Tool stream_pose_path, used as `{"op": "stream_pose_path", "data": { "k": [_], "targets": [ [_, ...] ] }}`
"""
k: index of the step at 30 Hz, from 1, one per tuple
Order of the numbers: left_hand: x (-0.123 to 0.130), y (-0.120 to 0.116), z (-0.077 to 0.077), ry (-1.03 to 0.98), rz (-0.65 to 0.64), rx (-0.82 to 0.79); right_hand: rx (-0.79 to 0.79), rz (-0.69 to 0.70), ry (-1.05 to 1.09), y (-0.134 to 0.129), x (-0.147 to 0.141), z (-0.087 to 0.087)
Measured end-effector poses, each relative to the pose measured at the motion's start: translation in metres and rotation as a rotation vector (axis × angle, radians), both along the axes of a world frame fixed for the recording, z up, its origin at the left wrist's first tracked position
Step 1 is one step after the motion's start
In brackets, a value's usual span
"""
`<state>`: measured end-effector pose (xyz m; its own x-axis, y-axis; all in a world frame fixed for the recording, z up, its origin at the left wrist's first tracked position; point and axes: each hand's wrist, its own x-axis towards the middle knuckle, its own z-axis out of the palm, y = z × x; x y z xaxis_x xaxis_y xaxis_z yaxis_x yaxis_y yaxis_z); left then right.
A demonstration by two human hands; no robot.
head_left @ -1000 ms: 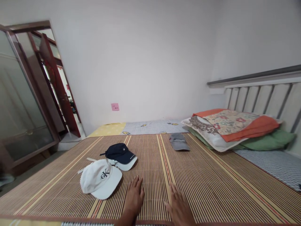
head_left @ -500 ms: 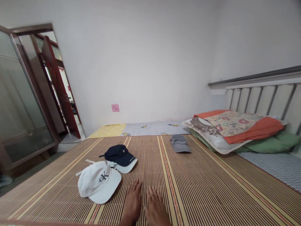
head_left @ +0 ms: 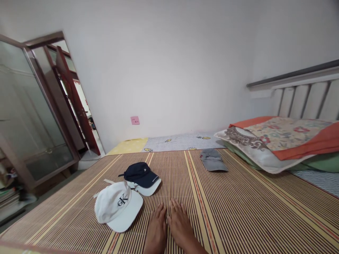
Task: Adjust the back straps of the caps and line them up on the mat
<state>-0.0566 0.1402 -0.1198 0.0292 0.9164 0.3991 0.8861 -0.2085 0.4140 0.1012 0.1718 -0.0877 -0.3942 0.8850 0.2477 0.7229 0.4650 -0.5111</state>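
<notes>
My left hand point(head_left: 156, 227) lies flat, palm down, on the striped mat point(head_left: 238, 211) at the bottom middle, its fingers stretched forward. Beside it, my right hand point(head_left: 180, 223) rests palm down too, thumb near the left hand. Neither holds anything. Just left of my left hand is a white cap point(head_left: 111, 204) with black letters, brim toward the right. Behind that cap sits a navy cap point(head_left: 139, 173), with another white brim point(head_left: 148, 190) showing beneath it. A grey cap point(head_left: 212, 160) lies farther back, right of the middle.
Pillows point(head_left: 265, 141) with orange and floral covers are piled at the right, by a white slatted headboard point(head_left: 299, 102). Checked and yellow bedding point(head_left: 129, 145) runs along the wall. A glass-panelled door point(head_left: 34, 116) stands at the left.
The view has turned slightly left, so the caps and pillows appear farther right. My right hand has shifted forward, its fingertips now a little ahead of my left hand's.
</notes>
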Motion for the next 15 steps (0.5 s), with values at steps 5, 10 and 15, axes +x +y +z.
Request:
{"op": "stream_pose_path", "data": {
  "k": [5, 10, 15],
  "targets": [
    [0.014, 0.01, 0.032, -0.861, 0.111, 0.02, -0.025, 0.002, -0.003, 0.0, 0.0, -0.001],
    [0.011, 0.053, 0.061, -1.451, 0.196, 0.081, -0.045, -0.009, 0.021, 0.004, -0.002, -0.008],
    [-0.003, 0.082, 0.07, -1.956, 0.256, 0.161, -0.031, -0.018, 0.074, 0.004, -0.003, -0.012]
  ]
}}
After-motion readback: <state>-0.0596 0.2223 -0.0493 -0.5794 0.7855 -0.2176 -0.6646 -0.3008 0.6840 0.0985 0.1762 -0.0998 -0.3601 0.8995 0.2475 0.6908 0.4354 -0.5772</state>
